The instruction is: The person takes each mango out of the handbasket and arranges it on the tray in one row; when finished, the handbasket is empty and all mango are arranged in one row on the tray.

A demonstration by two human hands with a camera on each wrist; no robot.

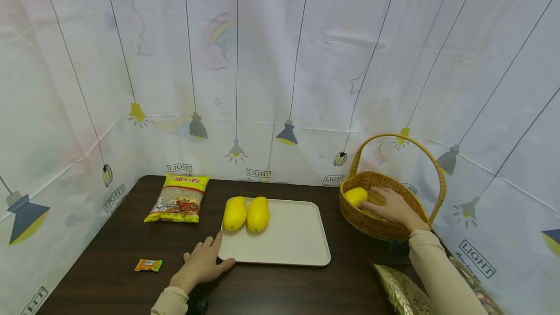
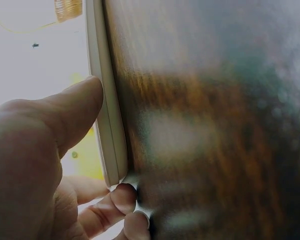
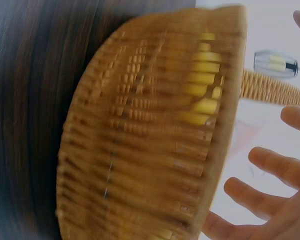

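Two smooth yellow oval fruits (image 1: 246, 214), possibly mangoes, lie side by side on the left part of a cream tray (image 1: 293, 237). My left hand (image 1: 200, 266) rests at the tray's near left corner. In the left wrist view its thumb (image 2: 82, 107) touches the rim, the other fingers spread around the corner. My right hand (image 1: 391, 206) reaches over a wicker basket (image 1: 372, 227), fingers apart and holding nothing. Beside its fingertips in the basket lies another yellow fruit (image 1: 356, 196), which shows through the weave in the right wrist view.
A yellow-topped food bag (image 1: 178, 199) lies behind the tray on the left, and a small orange wrapped snack (image 1: 148, 265) nearer the front. Gold packaging (image 1: 400, 288) lies under the right forearm. The basket's tall handle (image 1: 439, 174) arches up near the curtain.
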